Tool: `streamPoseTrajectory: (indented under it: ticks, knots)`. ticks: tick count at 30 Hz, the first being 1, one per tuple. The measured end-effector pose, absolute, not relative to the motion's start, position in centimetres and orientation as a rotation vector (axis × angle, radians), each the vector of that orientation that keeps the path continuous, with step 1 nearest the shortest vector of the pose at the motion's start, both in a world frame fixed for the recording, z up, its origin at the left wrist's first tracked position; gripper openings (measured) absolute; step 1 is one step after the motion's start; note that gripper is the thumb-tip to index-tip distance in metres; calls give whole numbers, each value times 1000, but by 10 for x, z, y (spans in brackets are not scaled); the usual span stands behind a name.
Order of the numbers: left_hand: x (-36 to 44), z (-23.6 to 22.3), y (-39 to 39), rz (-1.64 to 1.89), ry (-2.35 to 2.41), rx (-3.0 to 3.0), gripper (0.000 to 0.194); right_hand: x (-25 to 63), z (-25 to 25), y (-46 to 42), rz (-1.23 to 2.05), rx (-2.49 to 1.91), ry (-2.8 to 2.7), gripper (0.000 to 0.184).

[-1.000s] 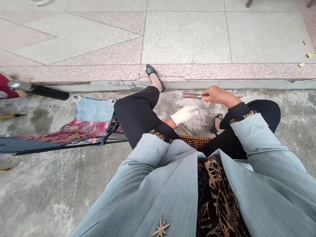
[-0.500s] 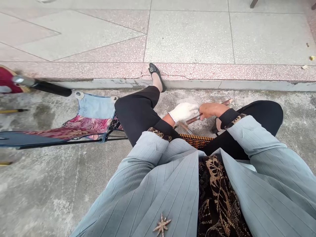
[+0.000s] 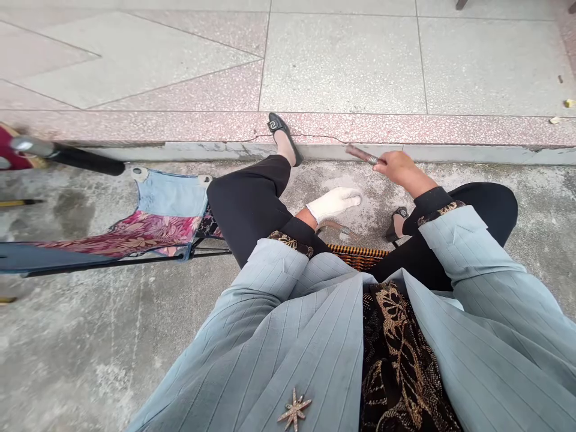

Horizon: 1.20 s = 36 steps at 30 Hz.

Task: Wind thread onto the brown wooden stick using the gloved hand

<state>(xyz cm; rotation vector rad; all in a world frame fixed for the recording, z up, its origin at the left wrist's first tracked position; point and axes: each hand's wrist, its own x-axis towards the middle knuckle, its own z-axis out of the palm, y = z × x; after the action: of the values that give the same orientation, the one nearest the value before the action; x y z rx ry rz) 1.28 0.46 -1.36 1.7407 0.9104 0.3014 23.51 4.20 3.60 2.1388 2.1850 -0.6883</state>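
Note:
My left hand (image 3: 335,203), in a white knit glove, is low between my knees. Its fingers are pressed together and curl down at the tips; whatever is under them is hidden. Just below it is a curved brown piece (image 3: 338,227) with a greyish metal-looking end. My bare right hand (image 3: 402,168) is closed around one end of a brown rod (image 3: 360,153) with a ridged metal band near my fingers. The rod tilts up to the left, its free end in front of the step and apart from my left hand.
An orange and black woven piece (image 3: 360,258) shows between my thighs. To the left is a folding seat (image 3: 166,195) of denim and red floral cloth, with a black handle (image 3: 87,159) nearby. A tiled step (image 3: 342,72) runs across the front, with small pale pieces (image 3: 569,103) at its right.
My right hand has moved up and right with the rod, away from my left hand, and the rod's free end has swung up. My left hand stays nearly in place.

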Motion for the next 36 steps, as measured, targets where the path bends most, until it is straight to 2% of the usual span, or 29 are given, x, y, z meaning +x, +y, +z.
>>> streamPoseTrajectory:
  ticks: [2,5,7,10,11,13,15,18,21,23,26,30,33,36]
  knots:
    - [8,-11,7,331,919,1754,28,226,30,38,-571,1925,2131,32]
    - [-1,-9,11,385,886,1789,31,210,29,23,-644,1545,2023,26]
    - [-6,-10,14,418,849,1801,33,203,37,13,-868,1260,1973,18]
    - [-7,-13,16,493,901,1726,35,208,56,7,-1444,974,2024,17]
    - [-6,-15,17,512,926,1679,36,214,63,8,-1628,995,2085,18]
    - [-1,-19,15,510,924,1588,38,227,72,14,-1804,1344,2244,22]
    - [7,-24,10,416,876,1554,37,239,76,24,-1724,1832,2299,24]
    - [16,-28,0,211,801,1602,35,248,68,36,-1262,2248,2256,27]
    - [14,-22,-4,191,716,1566,37,245,55,41,-701,2165,2194,29]
    - [5,-13,-1,312,741,1488,38,238,49,39,-563,1957,2103,29]
    - [-12,2,8,486,823,1463,37,224,49,27,-759,1521,2043,21]
    - [-20,3,18,710,956,1446,38,218,73,10,-1472,990,2069,19]
    - [-10,-12,16,730,997,1492,42,229,94,10,-1747,1241,2290,26]
    - [7,-23,7,486,790,1532,44,240,97,21,-1432,1878,2400,28]
